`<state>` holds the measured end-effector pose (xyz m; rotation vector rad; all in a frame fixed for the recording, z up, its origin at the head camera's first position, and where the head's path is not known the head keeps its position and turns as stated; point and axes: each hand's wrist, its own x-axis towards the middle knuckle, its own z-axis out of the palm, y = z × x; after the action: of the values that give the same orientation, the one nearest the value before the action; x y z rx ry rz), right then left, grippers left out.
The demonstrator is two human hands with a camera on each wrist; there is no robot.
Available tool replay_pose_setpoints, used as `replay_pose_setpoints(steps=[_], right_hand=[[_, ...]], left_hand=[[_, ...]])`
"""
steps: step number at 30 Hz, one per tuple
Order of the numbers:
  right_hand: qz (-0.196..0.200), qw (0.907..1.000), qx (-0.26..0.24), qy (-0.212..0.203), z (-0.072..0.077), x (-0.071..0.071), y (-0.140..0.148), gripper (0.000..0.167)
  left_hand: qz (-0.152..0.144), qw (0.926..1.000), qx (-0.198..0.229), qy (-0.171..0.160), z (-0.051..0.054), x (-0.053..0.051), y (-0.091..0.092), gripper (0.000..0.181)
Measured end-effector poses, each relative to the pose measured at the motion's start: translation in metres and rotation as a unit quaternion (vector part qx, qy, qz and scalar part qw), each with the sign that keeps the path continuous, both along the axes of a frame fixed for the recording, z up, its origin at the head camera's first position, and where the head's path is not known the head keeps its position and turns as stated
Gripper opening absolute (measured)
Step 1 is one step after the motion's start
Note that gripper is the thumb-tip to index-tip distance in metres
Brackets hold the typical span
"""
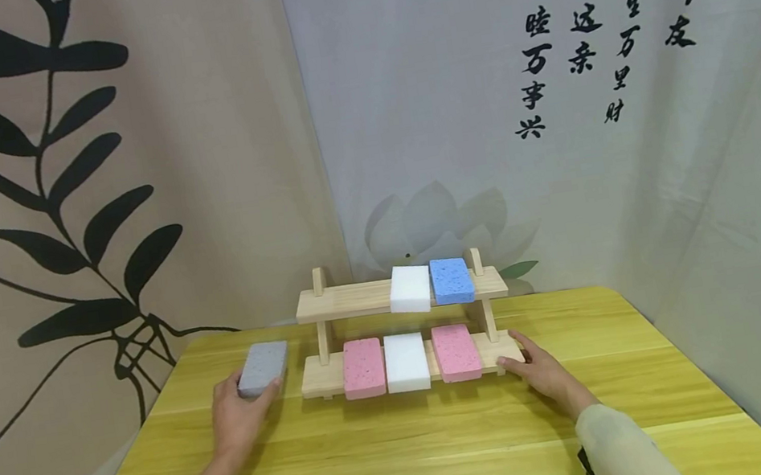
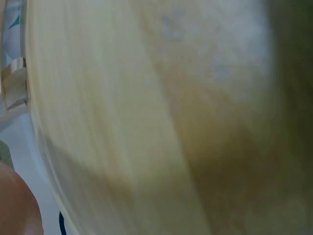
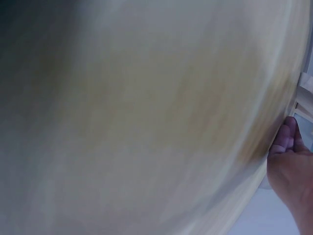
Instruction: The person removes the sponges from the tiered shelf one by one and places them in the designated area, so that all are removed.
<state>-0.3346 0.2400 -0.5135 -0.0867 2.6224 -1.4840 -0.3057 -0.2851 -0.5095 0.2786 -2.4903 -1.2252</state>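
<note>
My left hand (image 1: 241, 415) grips a grey sponge (image 1: 263, 367) between thumb and fingers, left of a two-tier wooden rack (image 1: 342, 301). On its lower shelf lean a pink sponge (image 1: 363, 368), a white sponge (image 1: 406, 362) and another pink sponge (image 1: 457, 352). A white sponge (image 1: 410, 288) and a blue sponge (image 1: 451, 281) stand side by side on the upper shelf. With thumb in front and fingers at the end, my right hand (image 1: 546, 372) holds the lower shelf's right end. The left wrist view catches only part of the left hand (image 2: 18, 205) at its edge.
The rack stands on a yellow wood-grain table (image 1: 411, 452), near its back edge. Behind hangs a cloth backdrop (image 1: 232, 169) with printed leaves and black characters. Both wrist views show mostly blurred tabletop.
</note>
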Motion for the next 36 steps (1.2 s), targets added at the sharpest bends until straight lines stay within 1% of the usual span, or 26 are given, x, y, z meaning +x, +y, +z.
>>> replay_pose_setpoints(steps=[6,13,23,36], right_hand=[[0.001,1.0,-0.001,-0.002,0.003,0.002,-0.001,0.086],[0.0,1.0,-0.004,-0.003,0.004,0.002,-0.002,0.086],[0.0,1.0,-0.004,0.001,0.001,0.002,-0.001,0.087],[-0.006,1.0,-0.008,0.001,-0.002,-0.001,0.001,0.088]], left_hand=[[0.0,0.9999,0.002,-0.012,-0.005,-0.005,-0.001,0.096],[-0.001,0.9996,-0.003,-0.027,-0.006,-0.01,-0.002,0.099],[-0.028,0.9987,-0.001,-0.042,-0.009,-0.018,-0.003,0.097],[-0.04,0.9978,-0.002,-0.053,-0.008,-0.03,0.001,0.093]])
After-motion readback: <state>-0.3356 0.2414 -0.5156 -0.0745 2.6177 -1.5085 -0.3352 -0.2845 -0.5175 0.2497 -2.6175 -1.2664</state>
